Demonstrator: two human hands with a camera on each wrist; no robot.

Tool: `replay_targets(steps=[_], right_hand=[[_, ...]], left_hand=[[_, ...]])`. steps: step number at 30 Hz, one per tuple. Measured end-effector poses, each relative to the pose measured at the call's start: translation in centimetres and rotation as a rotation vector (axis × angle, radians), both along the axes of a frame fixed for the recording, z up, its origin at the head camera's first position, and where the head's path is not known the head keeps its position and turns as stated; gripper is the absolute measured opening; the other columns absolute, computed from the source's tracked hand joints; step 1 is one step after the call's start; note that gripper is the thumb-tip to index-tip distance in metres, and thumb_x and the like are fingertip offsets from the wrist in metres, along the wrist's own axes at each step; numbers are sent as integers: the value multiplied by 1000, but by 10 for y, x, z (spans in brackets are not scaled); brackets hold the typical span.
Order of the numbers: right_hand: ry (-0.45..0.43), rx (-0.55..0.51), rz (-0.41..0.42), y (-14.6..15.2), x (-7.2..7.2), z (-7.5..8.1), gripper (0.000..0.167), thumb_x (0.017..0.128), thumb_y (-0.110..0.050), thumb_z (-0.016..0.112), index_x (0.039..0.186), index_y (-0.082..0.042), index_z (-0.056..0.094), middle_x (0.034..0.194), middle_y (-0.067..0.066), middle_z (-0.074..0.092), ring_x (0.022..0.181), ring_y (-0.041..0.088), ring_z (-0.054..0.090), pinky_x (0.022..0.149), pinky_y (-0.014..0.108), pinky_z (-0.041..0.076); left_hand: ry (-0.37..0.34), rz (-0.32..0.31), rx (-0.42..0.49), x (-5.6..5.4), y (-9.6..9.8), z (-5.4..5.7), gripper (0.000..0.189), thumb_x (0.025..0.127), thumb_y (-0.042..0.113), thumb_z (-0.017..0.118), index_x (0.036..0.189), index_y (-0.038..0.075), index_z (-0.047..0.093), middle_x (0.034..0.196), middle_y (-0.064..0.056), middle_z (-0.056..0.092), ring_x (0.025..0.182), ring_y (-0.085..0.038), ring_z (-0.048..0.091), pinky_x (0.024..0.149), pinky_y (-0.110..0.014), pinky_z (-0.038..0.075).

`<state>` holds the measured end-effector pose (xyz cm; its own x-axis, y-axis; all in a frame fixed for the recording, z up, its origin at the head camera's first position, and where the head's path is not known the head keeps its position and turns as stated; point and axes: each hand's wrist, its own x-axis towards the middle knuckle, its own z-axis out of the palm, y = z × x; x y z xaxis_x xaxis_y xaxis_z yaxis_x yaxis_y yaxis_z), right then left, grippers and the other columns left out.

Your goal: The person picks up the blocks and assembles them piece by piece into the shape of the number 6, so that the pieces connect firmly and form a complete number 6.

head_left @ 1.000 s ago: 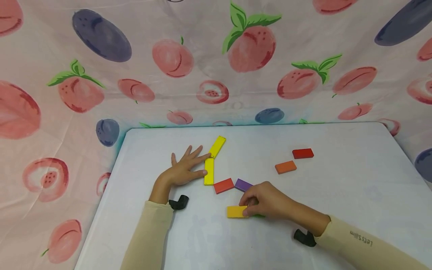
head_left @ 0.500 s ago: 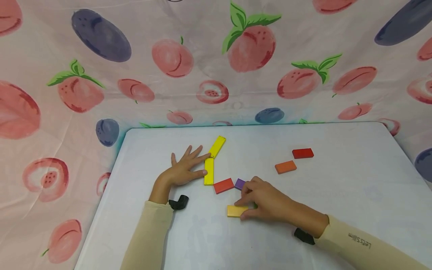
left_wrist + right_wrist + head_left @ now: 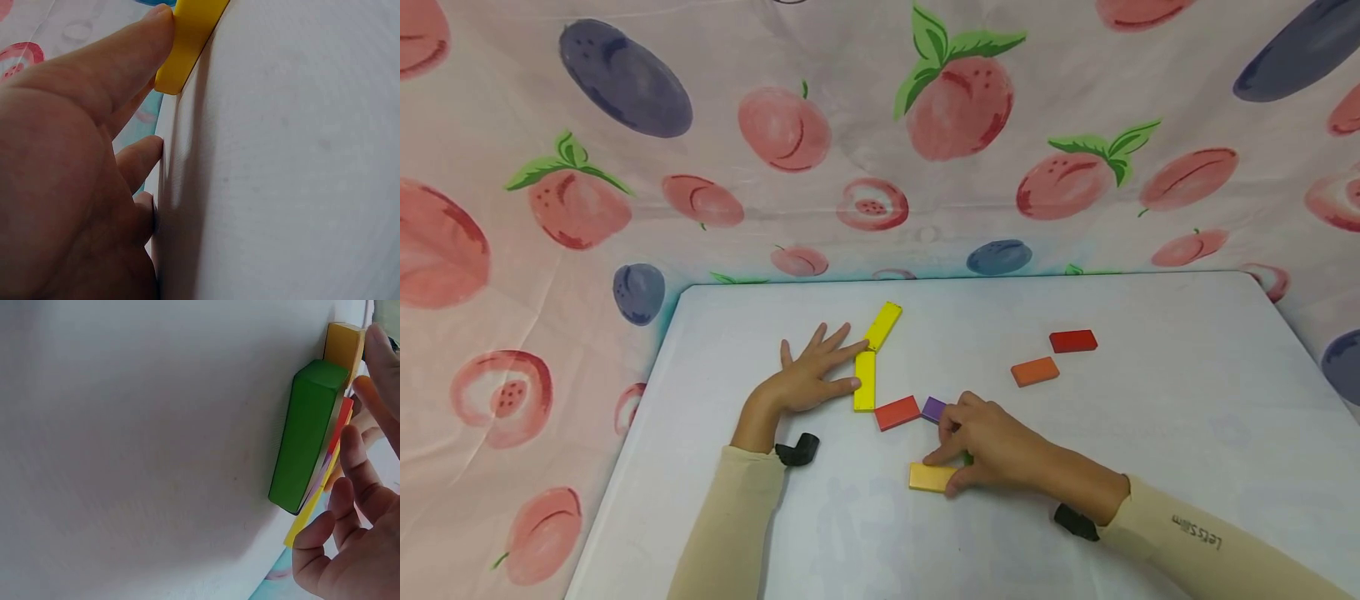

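My left hand (image 3: 808, 377) lies with spread fingers on the white table, its fingertip and thumb touching the lower yellow block (image 3: 865, 382). Another yellow block (image 3: 883, 325) slants up from its far end. In the left wrist view, the thumb (image 3: 134, 53) rests against the side of a yellow block (image 3: 190, 44). My right hand (image 3: 992, 446) pinches an orange-yellow block (image 3: 929, 477) by its long sides between thumb and index finger, low at the table. A green block (image 3: 306, 437) lies beside it, mostly hidden under the hand in the head view.
A red block (image 3: 897, 412) and a partly covered purple block (image 3: 932, 409) continue the line from the yellow ones. Farther right lie an orange block (image 3: 1034, 372) and a dark red block (image 3: 1072, 341). A fruit-printed cloth (image 3: 955, 192) stands behind the table.
The right thumb and index finger have spread across the orange-yellow block's sides, and the block has slid slightly right and nearer the person. The left hand has stayed still.
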<state>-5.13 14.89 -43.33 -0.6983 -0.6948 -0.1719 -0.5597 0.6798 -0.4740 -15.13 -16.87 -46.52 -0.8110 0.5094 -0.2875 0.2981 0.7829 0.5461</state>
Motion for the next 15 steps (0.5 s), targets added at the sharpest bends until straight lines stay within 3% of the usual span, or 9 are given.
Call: replay_targets(steps=[15], right_hand=[[24, 17, 52, 0, 0, -1, 44, 71, -50, 90, 113, -45, 77, 91, -19, 55, 93, 4, 41, 71, 23, 39]], left_hand=[[-2, -7, 9, 0, 0, 1, 67, 97, 57, 59, 158, 45, 34, 174, 7, 7, 160, -29, -12, 111, -74, -24]])
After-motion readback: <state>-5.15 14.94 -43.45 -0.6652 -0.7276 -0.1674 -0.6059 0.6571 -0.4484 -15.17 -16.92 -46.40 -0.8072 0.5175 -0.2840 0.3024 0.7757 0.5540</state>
